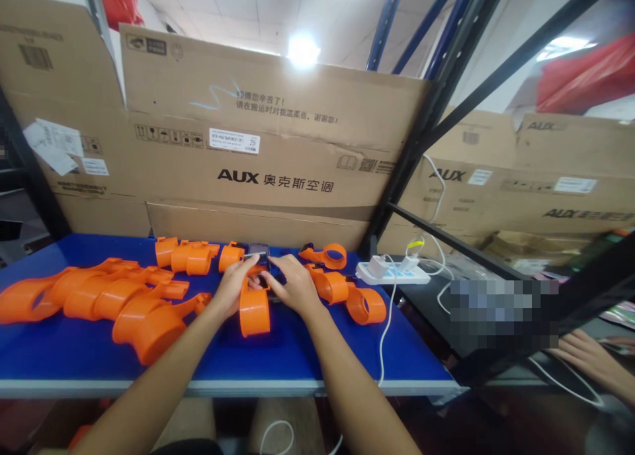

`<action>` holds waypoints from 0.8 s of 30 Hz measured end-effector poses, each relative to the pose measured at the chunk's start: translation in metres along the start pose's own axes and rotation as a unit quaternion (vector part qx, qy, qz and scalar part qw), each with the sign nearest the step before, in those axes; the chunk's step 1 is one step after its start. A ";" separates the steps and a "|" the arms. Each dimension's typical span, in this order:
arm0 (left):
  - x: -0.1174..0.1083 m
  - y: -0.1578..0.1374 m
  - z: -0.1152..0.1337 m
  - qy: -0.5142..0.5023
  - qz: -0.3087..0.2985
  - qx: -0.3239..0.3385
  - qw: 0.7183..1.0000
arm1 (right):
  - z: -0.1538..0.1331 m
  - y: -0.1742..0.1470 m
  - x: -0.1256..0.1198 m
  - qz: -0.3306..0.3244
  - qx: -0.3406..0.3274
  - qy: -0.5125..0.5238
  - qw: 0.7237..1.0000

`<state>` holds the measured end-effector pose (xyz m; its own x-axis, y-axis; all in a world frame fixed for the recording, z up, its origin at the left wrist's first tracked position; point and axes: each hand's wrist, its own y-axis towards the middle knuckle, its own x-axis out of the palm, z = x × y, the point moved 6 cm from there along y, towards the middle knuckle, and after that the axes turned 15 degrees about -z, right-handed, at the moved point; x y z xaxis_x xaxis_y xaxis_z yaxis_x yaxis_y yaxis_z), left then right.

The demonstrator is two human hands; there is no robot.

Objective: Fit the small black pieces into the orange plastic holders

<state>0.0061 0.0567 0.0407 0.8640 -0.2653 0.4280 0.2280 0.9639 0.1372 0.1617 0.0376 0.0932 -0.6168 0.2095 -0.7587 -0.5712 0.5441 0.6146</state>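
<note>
Head view: left hand (232, 288) grips orange ring-ended part (254, 315) above blue bench (243, 362). Right hand (296, 284) at part's upper end; finger closure hidden, cannot tell. Other orange parts (161, 336) lie both sides. Power strip (419, 277) at right.

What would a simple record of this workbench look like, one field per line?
Left hand: closed about the far end of an orange plastic ring-shaped piece
Right hand: at that same end, grip partly hidden
Left of the hands: more orange ring-shaped pieces, many overlapping
Right of the hands: a smaller orange group
Surface: flat blue tabletop
Power: long white plastic power strip with plugs in it
Backdrop: large brown cardboard panel printed AUX
Nearby: another person's hand, far right
</note>
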 end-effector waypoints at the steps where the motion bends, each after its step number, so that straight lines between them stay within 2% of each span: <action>1: 0.000 0.000 0.000 0.018 0.001 0.000 1.000 | 0.001 0.000 0.000 0.003 0.004 0.001 1.000; 5: 0.001 -0.002 0.001 0.096 -0.005 0.011 0.995 | 0.003 -0.001 0.003 0.021 0.020 -0.001 1.000; 8: 0.003 -0.004 0.002 0.116 -0.013 0.023 0.993 | 0.002 -0.002 0.005 0.028 0.024 -0.007 0.999; 19: -0.005 0.006 -0.006 0.099 -0.010 0.006 0.995 | -0.001 0.001 0.006 0.008 0.017 -0.008 1.000; 24: -0.009 0.006 -0.004 0.052 -0.030 -0.029 0.998 | 0.011 0.000 -0.007 0.043 0.079 0.049 0.995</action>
<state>0.0019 0.0649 0.0339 0.8892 -0.3215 0.3256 0.3032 0.9469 0.1070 0.1718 0.0447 0.0956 -0.7134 0.1853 -0.6758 -0.4270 0.6497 0.6290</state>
